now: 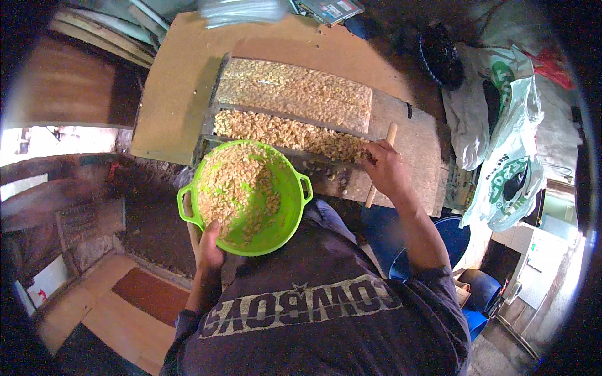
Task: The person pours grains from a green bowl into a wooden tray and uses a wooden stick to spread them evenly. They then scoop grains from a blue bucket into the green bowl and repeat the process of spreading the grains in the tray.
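My left hand (210, 249) grips the rim of a green plastic basin (291, 225) with two handles, partly filled with pale flakes or split nuts (230, 174). My right hand (385, 167) touches the right end of a loose strip of the same pieces (282, 134), lying in a narrow channel between dark bars. Whether its fingers pinch any pieces cannot be told. Behind the strip lies a flat, pressed slab (296, 91) of such pieces. A wooden rod (391, 134) rests on the board beside my right hand, partly hidden by it.
The wooden board (418, 155) sits on a brown tabletop (174, 94). Clear plastic sheets or bags (244, 11) and a metal-cased device (331, 9) lie at the far edge. Plastic bags (508, 160) hang at the right, above blue barrels (479, 291). Scattered crumbs lie on the board's near edge.
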{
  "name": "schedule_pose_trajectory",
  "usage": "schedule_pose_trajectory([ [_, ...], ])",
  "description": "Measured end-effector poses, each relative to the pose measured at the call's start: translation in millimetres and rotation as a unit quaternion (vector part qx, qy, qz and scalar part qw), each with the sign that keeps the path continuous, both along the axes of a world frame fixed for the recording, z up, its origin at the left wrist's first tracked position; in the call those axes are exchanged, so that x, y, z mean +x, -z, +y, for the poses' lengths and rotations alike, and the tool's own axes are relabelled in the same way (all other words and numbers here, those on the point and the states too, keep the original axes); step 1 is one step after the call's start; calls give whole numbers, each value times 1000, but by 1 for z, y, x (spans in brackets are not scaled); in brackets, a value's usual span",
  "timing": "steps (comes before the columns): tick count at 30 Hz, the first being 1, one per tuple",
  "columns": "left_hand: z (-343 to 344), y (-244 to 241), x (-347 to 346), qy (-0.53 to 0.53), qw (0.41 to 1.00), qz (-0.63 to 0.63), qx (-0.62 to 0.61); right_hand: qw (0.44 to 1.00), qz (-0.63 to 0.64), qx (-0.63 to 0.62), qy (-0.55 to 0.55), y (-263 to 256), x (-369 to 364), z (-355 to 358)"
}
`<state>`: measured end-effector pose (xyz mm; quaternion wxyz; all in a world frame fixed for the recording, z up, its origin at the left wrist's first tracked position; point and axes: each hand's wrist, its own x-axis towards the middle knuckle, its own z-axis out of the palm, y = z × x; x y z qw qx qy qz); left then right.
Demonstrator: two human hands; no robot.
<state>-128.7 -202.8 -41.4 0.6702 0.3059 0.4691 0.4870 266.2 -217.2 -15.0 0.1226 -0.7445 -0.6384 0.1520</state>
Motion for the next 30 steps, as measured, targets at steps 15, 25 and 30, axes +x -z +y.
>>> schedule_pose_trajectory([
  [15, -4, 2, -3, 0, 999, -1, -40, 996, -36, 8, 80, -4, 8, -7],
  [25, -3, 8, -6, 6, 1000, 11, -14, 1000, -11, 0, 1, 4, -18, -5],
  [30, -4, 0, -3, 8, 999, 32, -19, 998, -13, 9, -58, -4, -44, 10],
])
